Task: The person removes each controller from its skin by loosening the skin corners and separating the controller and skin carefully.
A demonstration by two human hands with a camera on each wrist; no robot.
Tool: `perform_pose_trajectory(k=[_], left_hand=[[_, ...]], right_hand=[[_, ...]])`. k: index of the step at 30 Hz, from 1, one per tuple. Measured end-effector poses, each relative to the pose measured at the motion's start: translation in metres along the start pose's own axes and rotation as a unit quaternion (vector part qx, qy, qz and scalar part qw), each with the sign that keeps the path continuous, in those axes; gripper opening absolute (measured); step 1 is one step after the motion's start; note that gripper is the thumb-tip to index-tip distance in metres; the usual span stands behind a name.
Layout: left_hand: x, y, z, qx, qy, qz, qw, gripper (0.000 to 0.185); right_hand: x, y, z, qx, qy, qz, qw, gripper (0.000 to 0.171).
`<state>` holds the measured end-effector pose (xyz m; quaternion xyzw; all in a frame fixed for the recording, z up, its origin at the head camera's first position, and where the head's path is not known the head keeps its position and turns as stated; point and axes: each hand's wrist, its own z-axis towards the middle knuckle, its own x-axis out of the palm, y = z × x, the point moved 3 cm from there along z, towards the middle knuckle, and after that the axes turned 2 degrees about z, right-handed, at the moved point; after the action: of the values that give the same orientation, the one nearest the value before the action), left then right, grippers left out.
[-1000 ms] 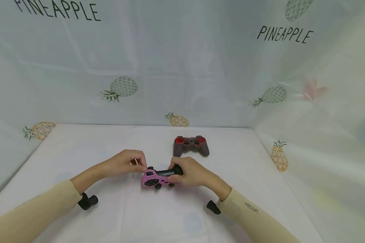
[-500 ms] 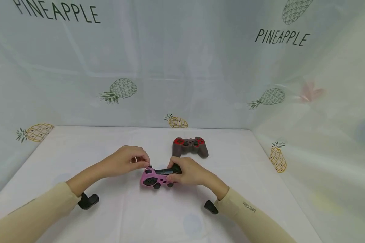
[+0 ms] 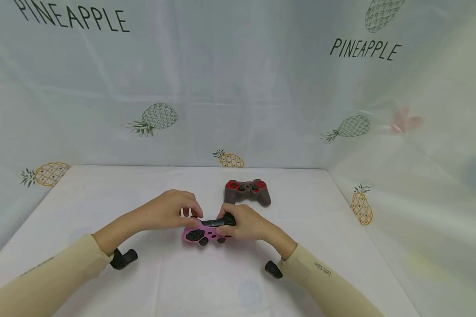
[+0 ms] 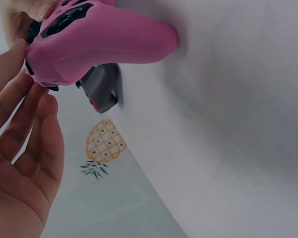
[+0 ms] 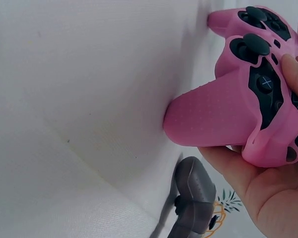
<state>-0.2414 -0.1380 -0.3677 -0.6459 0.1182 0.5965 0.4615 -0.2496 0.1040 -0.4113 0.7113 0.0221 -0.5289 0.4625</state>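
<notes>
Left hand [image 3: 170, 213] has slid right since a second ago, so its fingertips now sit over the top left corner of the pink pad [image 3: 206, 232] instead of hanging just beside it. The pad itself has barely shifted, and the right hand [image 3: 243, 222] has kept its grip the whole time.

Left fingers [image 4: 25, 124] look fairly straight and close together in the left wrist view, with the tips touching the pad's [image 4: 97, 42] end. They're not wrapped round it. In the head view they're bent down onto the pad's top edge, and I can't tell how hard they press.

Right hand [image 5: 268, 183] is curled round the right grip of the pad [image 5: 238, 109]: palm underneath, thumb tip lying on the face next to the dark buttons. One handle of the pad rests against the white cloth [image 5: 79, 99], so it's down on the table, near the middle and close to the person.

Grey pad [image 3: 247, 191] with red buttons sits just behind the hands, further back on the table [image 3: 321, 246], apart from the pink one. It also shows under the pink pad in both wrist views. Beige sleeves cover both forearms, each with a black wrist camera mount. Pineapple-print sheet [image 3: 238, 88] makes up the backdrop and the side walls.
</notes>
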Motion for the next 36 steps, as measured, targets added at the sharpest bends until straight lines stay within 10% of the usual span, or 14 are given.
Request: perform_pose_trajectory(k=[36], left_hand=[[0.005,-0.021,0.004,0.077,-0.036,0.193,0.9775,0.017]], right_hand=[[-0.001,0.000,0.001,0.017,0.001,0.019,1.000,0.022]])
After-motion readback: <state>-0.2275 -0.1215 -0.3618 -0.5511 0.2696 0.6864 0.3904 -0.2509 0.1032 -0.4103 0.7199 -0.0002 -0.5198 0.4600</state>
